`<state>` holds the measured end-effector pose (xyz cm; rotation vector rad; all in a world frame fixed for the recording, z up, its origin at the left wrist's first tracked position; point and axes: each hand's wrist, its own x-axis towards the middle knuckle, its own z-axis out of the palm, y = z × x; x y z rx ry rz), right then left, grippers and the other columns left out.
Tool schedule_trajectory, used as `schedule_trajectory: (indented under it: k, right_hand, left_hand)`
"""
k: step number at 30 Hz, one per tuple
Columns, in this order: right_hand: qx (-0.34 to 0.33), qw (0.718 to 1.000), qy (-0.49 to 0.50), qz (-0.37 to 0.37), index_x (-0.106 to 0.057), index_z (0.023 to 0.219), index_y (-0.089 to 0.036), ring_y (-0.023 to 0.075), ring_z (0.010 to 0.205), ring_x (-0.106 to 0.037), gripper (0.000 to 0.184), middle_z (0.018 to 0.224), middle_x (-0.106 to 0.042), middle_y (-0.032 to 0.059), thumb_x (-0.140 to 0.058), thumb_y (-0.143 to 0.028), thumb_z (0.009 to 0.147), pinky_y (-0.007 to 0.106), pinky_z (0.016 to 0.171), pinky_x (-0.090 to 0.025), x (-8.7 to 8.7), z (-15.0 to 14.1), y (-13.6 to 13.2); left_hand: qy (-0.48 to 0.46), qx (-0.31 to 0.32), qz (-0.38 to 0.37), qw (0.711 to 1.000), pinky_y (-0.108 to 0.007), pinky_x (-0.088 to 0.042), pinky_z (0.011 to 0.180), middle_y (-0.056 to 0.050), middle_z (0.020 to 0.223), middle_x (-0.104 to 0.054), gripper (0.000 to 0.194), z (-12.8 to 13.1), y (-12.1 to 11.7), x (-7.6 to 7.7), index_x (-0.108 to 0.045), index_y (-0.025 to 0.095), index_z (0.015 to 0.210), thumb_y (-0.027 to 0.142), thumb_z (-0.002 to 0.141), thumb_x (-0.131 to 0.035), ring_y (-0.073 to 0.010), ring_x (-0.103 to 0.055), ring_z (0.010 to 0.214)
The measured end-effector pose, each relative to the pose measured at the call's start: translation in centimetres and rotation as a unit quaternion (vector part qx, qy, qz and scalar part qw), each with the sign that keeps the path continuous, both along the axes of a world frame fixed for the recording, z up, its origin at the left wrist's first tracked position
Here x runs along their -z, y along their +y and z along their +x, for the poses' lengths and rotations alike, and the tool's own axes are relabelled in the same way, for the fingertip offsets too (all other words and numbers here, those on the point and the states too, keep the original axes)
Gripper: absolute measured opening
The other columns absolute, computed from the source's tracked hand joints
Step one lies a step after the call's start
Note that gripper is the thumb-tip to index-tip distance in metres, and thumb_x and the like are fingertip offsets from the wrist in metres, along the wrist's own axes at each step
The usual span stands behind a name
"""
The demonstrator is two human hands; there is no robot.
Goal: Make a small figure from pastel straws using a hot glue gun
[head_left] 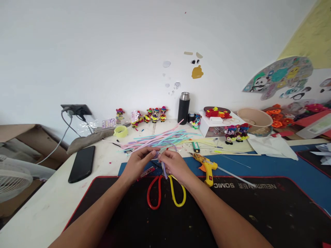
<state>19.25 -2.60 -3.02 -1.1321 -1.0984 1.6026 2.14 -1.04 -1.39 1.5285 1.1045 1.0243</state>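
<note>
Above the black desk mat, my left hand [141, 161] pinches a lilac pipe cleaner [165, 171] between thumb and fingers. My right hand [176, 164] grips the same pipe cleaner close by, and one end hangs down below the fingers while another part curves up behind. Part of it is hidden by my fingers. Scissors with one red and one yellow handle [178, 196] lie on the mat just under my hands. To the right rests a yellow hot glue gun [207, 167] with a clear glue stick. Pastel pipe cleaners [152, 139] are heaped beyond my hands.
A black phone [82, 164] lies at left, near a white fan [12, 175]. Along the wall stand several small figures [155, 115] and a black thermos [183, 108]. At right are a white box [207, 125], a round bowl [254, 119] and orange flowers [278, 117].
</note>
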Motion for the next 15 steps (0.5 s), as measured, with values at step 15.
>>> schedule_trajectory:
  k: [15]
  right_hand:
    - [-0.012,1.000,0.019,-0.010,-0.056,0.069,-0.021,0.0056,0.037,-0.026,0.032,0.045,-0.034,-0.0118,-0.073,-0.046,0.079,0.020,0.037,-0.019,0.34,-0.11,0.07]
  left_hand:
    - [-0.008,-0.013,-0.015,1.000,-0.043,-0.056,0.096,-0.011,0.111,-0.080,0.041,0.17,0.13,0.56,-0.082,0.020,0.101,0.057,0.084,-0.075,-0.0305,-0.072,0.105]
